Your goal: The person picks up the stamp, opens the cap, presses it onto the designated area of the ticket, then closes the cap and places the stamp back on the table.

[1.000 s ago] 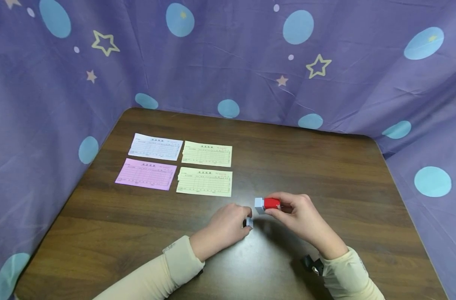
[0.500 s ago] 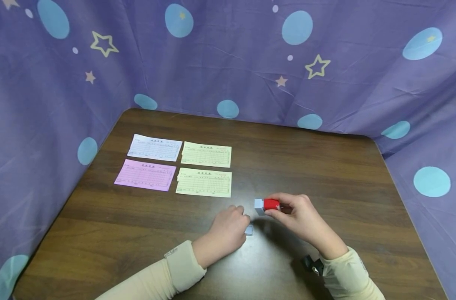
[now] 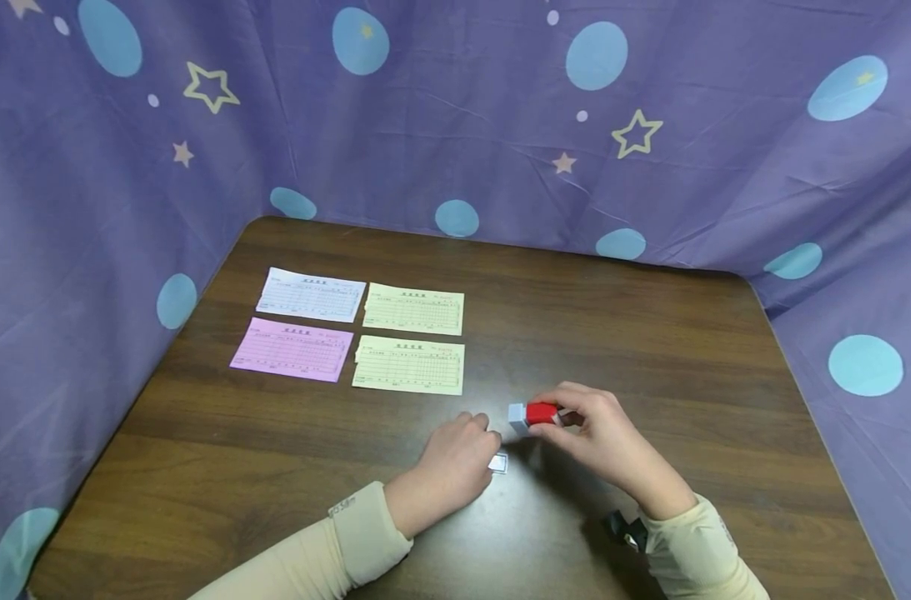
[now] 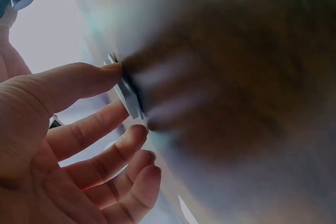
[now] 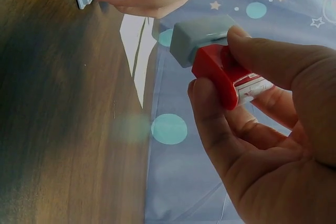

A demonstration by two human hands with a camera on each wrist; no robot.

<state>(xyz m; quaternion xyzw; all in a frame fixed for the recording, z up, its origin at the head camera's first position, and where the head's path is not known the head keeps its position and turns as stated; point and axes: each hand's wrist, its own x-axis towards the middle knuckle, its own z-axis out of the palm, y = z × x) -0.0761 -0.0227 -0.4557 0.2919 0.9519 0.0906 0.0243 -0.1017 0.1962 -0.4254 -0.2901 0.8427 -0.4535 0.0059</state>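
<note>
A self-inking stamp with a red body [image 3: 541,414] and a pale blue-grey block end [image 5: 202,35] is held sideways in my right hand [image 3: 601,429], pinched between thumb and fingers above the table. Close to its left, my left hand [image 3: 455,458] holds a small flat square cap [image 3: 500,463], whose light inner face with a dark outline shows beside the fingertips. In the left wrist view the thumb and a finger pinch this thin cap [image 4: 128,95] edge-on, low over the tabletop. Whether the cap touches the wood I cannot tell.
Several printed slips lie in two rows at the left: a white one [image 3: 310,295], a purple one [image 3: 292,350] and two yellow-green ones [image 3: 412,310]. The brown wooden table [image 3: 650,350] is bordered by a purple patterned curtain [image 3: 455,125].
My left hand has turned and lowered slightly; the cap, upright and half-hidden in the fingers before, now lies flatter with its inner face showing. My right hand keeps the stamp nearly still, slightly lower.
</note>
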